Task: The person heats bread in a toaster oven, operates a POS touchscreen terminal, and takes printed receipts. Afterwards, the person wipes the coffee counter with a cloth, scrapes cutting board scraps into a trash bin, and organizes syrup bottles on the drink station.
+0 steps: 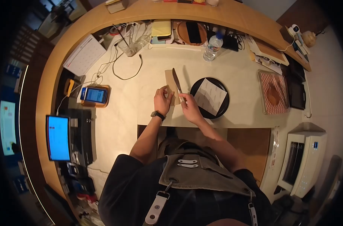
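Note:
My left hand (163, 101), wearing a dark wristwatch, pinches the near end of a narrow brown paper sleeve (170, 78) over the counter. In my right hand (190, 108) is a table knife (176, 80), gripped by its handle, its blade pointing away from me beside the paper. Whether other cutlery lies in that grip I cannot make out. Just right of this hand, a round black plate (225, 105) carries a sheet of white printed paper (210, 95).
A water bottle (212, 47) and a plastic cup with a straw (127, 48) stand at the back among cables. Left are a payment terminal (95, 95) and a blue screen (59, 138). A checkered-paper-lined tray (272, 92) lies right, above a white printer-like machine (304, 160).

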Motion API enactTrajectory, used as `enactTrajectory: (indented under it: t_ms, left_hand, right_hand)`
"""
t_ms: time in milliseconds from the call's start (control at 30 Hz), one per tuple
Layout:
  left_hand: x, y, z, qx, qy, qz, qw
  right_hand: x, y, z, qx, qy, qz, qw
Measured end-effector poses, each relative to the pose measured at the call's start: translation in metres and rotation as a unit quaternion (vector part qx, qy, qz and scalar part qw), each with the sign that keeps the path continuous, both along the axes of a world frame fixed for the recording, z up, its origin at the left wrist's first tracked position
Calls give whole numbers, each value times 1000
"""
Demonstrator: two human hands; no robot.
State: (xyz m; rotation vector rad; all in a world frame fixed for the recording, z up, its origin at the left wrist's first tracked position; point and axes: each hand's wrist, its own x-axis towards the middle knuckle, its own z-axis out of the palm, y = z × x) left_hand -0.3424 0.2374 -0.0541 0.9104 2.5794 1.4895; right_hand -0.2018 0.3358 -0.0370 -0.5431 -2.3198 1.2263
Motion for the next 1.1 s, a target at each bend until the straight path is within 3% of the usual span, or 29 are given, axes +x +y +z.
enactTrajectory:
  t_ms: [200, 333, 367, 400, 467, 500, 533, 567, 633, 667, 700, 767, 800, 933, 1100]
  left_hand:
    - [-18, -5, -7, 16, -81, -60, 995]
    - [-20, -5, 8, 7, -145, -64, 987]
    - [-20, -5, 7, 16, -144, -70, 987]
    - [-21, -4, -12, 70, -152, -75, 983]
    - [-26, -5, -24, 71, -177, -93, 977]
    - [-26, -6, -13, 16, -143, -97, 985]
    - [-29, -6, -28, 35, -185, -93, 978]
    - [-31, -7, -16, 2, -115, -112, 987]
    - [-46, -9, -38, 24, -246, -131, 960]
    - [-40, -10, -18, 80, -385, -125, 911]
    - [-49, -13, -33, 142, -410, -135, 891]
    - [-42, -7, 11, 126, -250, -97, 955]
    - [-38, -1, 30, 133, -213, -99, 963]
    - [-7, 51, 89, 202, -179, -150, 951]
    - [133, 118, 162, 278, -228, -345, 867]
  right_hand:
    - [-41, -6, -30, -44, -44, -42, 997]
    - [-52, -7, -11, -55, -75, -62, 994]
    - [-53, -7, -4, -127, -73, -59, 987]
    - [-54, -8, -15, -94, -80, -58, 991]
    - [-54, -10, -22, -34, -132, -64, 989]
    - [-51, -13, -34, 33, -98, -66, 993]
    - [-53, -14, -39, 16, -117, -69, 991]
    - [-49, -17, -43, 72, -78, -65, 992]
    - [-50, -24, -61, 247, -19, -81, 965]
    - [-44, -26, -44, 305, -103, -28, 946]
    - [-37, -25, -19, 352, -188, 30, 916]
    - [-12, -24, 7, 97, -83, -10, 992]
    - [5, -24, 18, -27, -17, -24, 999]
    - [94, -24, 59, -106, 0, -78, 991]
    - [253, -64, 77, -153, 58, -231, 959]
